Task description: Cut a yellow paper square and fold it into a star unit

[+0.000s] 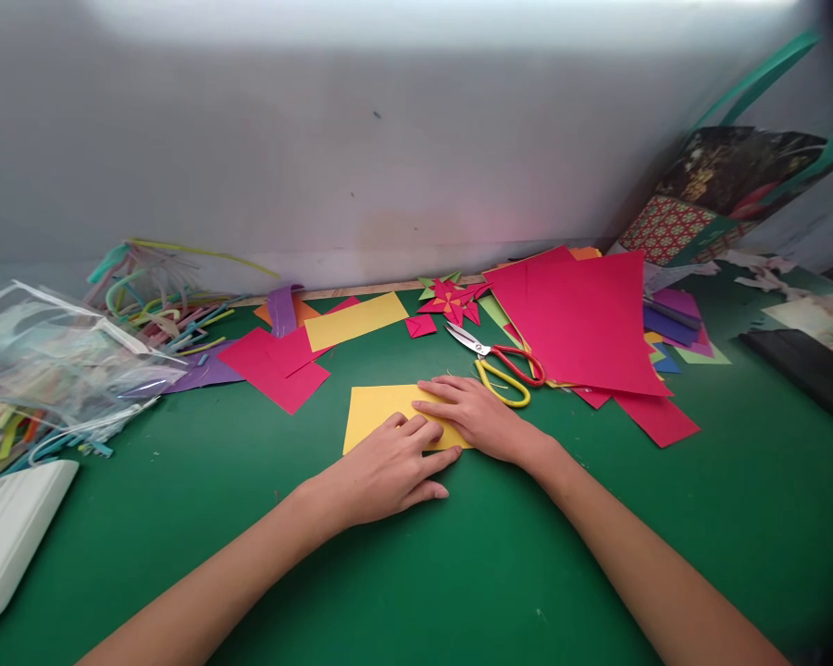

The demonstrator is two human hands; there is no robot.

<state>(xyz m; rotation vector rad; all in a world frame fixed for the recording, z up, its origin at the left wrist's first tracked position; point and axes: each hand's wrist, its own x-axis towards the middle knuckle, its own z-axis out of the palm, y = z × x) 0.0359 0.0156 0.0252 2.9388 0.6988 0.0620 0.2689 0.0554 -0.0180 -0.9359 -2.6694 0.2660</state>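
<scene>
A yellow paper sheet (379, 412) lies flat on the green table (458, 573) in front of me. My left hand (389, 467) presses on its near right part with the fingers together. My right hand (476, 416) lies flat on the sheet's right edge, fingers pointing left. Both hands touch the paper and pin it down. Just behind my right hand lie scissors (500, 361) with one red and one yellow handle, blades pointing left.
Large pink sheets (583, 319) are piled at the right. Pink pieces (278, 365), another yellow sheet (354, 319) and a folded pink star (451, 301) lie behind. A clear bag (55, 361) with coloured strips sits left, a white object (10, 536) near-left, a patterned bag (722, 194) far right.
</scene>
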